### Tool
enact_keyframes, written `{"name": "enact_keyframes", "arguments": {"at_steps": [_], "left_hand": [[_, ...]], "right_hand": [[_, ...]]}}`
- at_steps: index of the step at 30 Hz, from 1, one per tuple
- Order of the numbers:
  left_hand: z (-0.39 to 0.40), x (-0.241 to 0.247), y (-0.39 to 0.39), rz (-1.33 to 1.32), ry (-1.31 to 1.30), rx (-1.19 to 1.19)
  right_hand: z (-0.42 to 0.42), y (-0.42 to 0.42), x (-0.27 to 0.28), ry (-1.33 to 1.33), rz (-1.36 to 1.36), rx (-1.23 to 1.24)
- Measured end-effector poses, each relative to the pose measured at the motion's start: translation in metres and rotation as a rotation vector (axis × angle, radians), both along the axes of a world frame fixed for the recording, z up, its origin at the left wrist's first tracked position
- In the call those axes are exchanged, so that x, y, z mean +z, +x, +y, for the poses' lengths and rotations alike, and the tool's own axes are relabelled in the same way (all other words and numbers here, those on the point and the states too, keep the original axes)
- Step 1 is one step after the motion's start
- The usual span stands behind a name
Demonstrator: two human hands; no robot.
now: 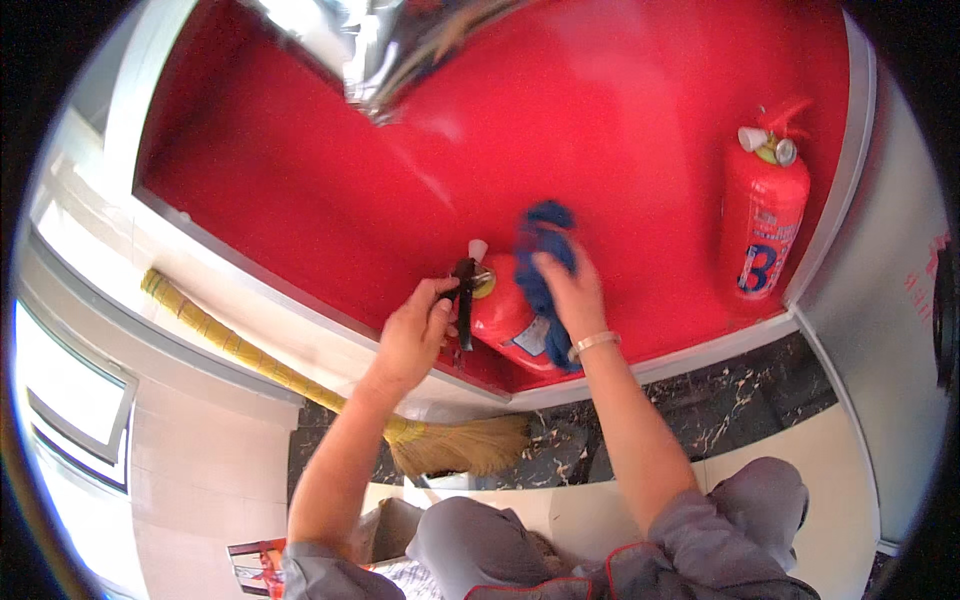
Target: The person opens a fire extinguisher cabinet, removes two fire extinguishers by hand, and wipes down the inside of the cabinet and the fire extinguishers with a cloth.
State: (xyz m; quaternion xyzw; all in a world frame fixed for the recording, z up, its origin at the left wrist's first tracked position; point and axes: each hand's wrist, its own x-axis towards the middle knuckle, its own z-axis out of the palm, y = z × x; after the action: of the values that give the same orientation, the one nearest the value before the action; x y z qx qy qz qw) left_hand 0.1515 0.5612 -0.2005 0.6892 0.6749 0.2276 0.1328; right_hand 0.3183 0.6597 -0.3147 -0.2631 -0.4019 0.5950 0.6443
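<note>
A red fire extinguisher [504, 311] leans tilted inside a red-lined wall recess, its valve towards the left. My left hand [416, 326] grips the black handle [466, 289] at its valve. With my right hand [571, 289] I hold a bunched dark blue cloth [541, 255] against the extinguisher's body; the cloth is slightly blurred and covers part of the cylinder. A white-backed label shows beside the cloth. The right wrist wears a light band.
Another red fire extinguisher [763, 217] stands at the recess's right end. A shiny metallic object [367, 60] juts in at the top. A straw broom [457, 442] leans along the left wall, its bristles near the dark marble strip [720, 397]. A box [388, 529] is by my left knee.
</note>
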Motion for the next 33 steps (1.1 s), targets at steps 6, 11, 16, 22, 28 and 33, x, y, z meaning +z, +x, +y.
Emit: {"name": "enact_keyframes", "arguments": {"at_steps": [6, 11, 16, 22, 28, 33], "left_hand": [[0.007, -0.018, 0.004, -0.173, 0.112, -0.014], [0.01, -0.037, -0.004, -0.23, 0.252, -0.018], [0.015, -0.038, 0.007, -0.258, 0.264, -0.032], [0.014, -0.048, -0.006, -0.202, 0.352, -0.028], [0.017, -0.051, -0.002, -0.203, 0.356, -0.029], [0.013, -0.05, -0.003, -0.268, 0.348, -0.026]], "right_hand": [[0.063, -0.008, 0.026, 0.497, -1.077, 0.19], [0.055, 0.014, 0.01, 0.749, -0.89, 0.305], [0.088, 0.004, 0.035, 0.579, -0.994, 0.45], [0.038, 0.03, -0.003, 0.884, -0.98, 0.041], [0.025, -0.005, -0.01, 0.703, -0.867, -0.159], [-0.037, -0.012, -0.035, 1.069, -1.007, -0.259]]}}
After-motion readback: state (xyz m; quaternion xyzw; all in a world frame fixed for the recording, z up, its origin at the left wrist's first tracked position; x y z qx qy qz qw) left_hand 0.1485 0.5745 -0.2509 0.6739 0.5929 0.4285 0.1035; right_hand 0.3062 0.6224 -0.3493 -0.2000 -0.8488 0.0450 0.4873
